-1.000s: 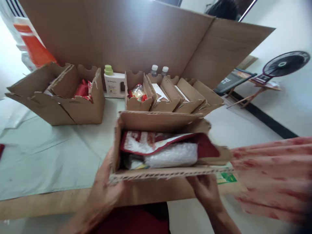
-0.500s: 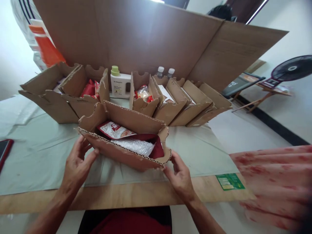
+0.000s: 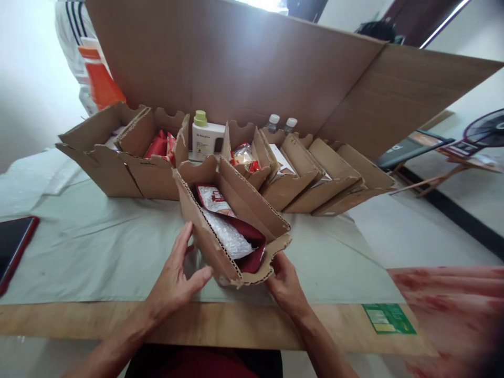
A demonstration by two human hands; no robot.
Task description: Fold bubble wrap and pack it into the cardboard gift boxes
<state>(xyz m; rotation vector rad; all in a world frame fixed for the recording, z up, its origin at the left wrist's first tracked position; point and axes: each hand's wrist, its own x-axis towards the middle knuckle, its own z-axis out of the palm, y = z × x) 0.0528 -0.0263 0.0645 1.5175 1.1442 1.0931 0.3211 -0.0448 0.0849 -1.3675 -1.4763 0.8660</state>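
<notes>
Cardboard tray (image 3: 236, 226), head view: near centre on pale table cover (image 3: 98, 252), slanted toward far row of trays (image 3: 315, 178). Already loaded: bubble wrap packet (image 3: 228, 239), red pouch (image 3: 214, 198). Left hand (image 3: 177, 278) flat against left wall, fingers spread wide. Right hand (image 3: 285, 283) gripping near-right corner. Filling looks done; lining up with row probably left.

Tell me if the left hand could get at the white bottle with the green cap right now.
Probably not directly. The left hand rests on the near box, and that box stands between it and the bottle, which sits back between two other boxes.
</notes>
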